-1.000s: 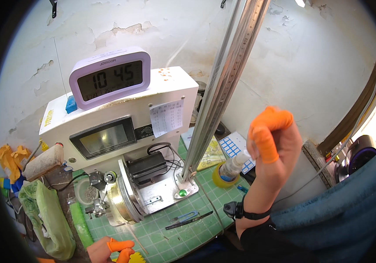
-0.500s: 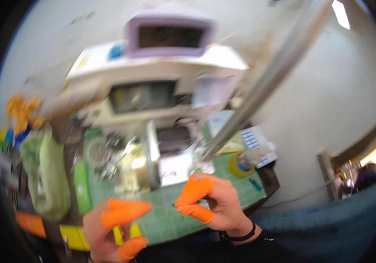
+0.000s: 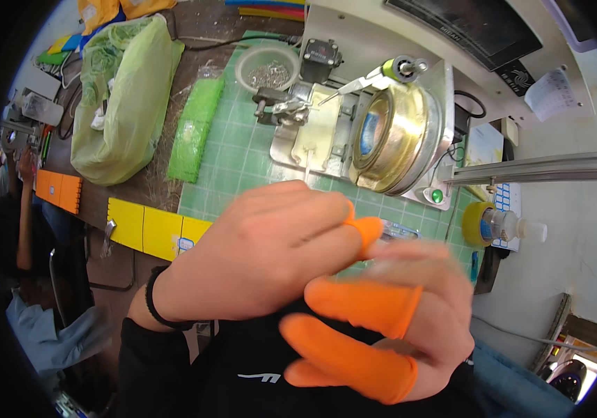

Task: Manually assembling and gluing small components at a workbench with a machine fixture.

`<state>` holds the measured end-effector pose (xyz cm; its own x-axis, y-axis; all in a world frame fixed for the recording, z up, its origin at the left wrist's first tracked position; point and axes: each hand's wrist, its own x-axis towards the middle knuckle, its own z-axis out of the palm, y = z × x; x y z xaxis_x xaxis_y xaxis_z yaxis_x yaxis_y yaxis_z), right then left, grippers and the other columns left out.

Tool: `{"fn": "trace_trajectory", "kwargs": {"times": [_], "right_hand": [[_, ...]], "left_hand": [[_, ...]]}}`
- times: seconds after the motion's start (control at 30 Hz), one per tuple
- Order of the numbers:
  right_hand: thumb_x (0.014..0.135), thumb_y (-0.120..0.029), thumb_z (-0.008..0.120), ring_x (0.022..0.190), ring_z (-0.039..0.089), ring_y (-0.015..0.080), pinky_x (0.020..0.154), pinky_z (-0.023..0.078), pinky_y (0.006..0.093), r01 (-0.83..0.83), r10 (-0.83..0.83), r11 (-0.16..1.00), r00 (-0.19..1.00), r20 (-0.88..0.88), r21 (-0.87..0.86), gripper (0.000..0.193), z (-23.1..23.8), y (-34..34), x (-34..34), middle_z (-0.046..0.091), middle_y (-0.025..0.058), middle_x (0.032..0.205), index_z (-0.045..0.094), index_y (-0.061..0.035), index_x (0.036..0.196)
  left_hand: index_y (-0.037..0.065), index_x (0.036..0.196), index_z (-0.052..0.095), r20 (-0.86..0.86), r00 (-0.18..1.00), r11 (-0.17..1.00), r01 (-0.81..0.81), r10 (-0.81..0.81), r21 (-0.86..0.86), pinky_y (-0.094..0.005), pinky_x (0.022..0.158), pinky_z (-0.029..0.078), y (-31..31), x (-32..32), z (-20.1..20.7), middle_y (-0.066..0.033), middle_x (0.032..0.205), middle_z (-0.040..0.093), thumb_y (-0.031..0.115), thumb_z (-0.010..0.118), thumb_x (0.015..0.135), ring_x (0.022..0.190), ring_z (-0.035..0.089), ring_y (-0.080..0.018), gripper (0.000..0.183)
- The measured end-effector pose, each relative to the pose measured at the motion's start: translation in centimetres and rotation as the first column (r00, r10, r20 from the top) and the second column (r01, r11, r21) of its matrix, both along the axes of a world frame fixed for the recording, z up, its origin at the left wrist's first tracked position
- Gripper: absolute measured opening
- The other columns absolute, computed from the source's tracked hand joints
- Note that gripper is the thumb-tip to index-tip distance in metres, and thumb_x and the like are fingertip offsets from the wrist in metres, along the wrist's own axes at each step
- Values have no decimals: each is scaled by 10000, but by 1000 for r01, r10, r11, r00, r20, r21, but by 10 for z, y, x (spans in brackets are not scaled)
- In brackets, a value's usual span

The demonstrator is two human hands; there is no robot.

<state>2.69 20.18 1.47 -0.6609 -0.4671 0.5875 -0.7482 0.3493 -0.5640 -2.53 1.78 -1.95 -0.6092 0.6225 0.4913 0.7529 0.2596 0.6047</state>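
Pale wall at the right, dark tabletop at upper left, green gridded mat across the middle. On the mat, a machine with a brass-coloured drum and a bowl of small metal bits; farther left, a long green packet beside a pale green bag. Toward the right, a bottle near a yellow ring.

Left hand: hangs over the mat's near side, back turned up, fingers curled under, black band around the wrist; cannot tell whether pinching anything, with the tips mostly hidden. Right hand: sits just beside and lower, partly blurred, fingers pointing left and a little apart in front of black clothing. Orange finger cots on both, worn over the fingers; closest together where left fingertips and blurred upper part of the right overlap in view. Cannot tell whether touching there.
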Motion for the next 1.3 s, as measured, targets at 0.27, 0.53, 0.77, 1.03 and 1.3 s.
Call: {"fn": "trace_trajectory", "kwargs": {"times": [0.27, 0.53, 0.77, 1.03, 1.3], "right_hand": [[753, -86, 833, 609, 608, 189, 558, 465, 317, 292, -464, 856, 798, 384, 427, 213, 11, 57, -1, 688, 78, 743, 759, -35, 946], [775, 23, 767, 598, 571, 133, 578, 436, 267, 563, -713, 684, 652, 259, 465, 136, -60, 81, -75, 713, 63, 760, 747, 4, 908], [811, -50, 800, 826, 608, 117, 785, 498, 275, 568, -326, 780, 728, 603, -264, 226, -110, 81, -82, 680, 37, 887, 684, 47, 979], [783, -38, 810, 852, 617, 104, 791, 507, 290, 434, -215, 864, 776, 593, -255, 269, -97, 81, -88, 714, 46, 952, 692, 49, 1008], [828, -26, 797, 695, 583, 74, 646, 468, 218, 573, -549, 818, 745, 380, 57, 157, -71, 107, -60, 678, 37, 749, 741, 23, 966]], "left_hand": [[34, 1014, 753, -92, 978, 923, -206, 186, -326, -316, 537, 443, -83, -23, -4, -85, 869, 663, 88, 839, 721, 634, 612, -212, 310], [10, 1017, 755, -281, 928, 917, -315, 244, -246, -266, 581, 462, -46, -68, 36, -109, 1125, 703, 40, 836, 698, 728, 610, -177, 330], [4, 1014, 751, -434, 892, 956, -225, 124, -190, -235, 617, 476, -22, -81, 28, -145, 1178, 680, -3, 823, 704, 775, 620, -179, 319], [-1, 1012, 746, -472, 866, 952, -263, 163, -153, -237, 631, 488, -22, -74, 15, -162, 1181, 675, -16, 821, 704, 783, 625, -189, 317], [-7, 1010, 741, -515, 842, 954, -266, 161, -137, -239, 643, 498, -31, -73, -3, -176, 1184, 671, -27, 819, 704, 791, 629, -198, 316]]}}
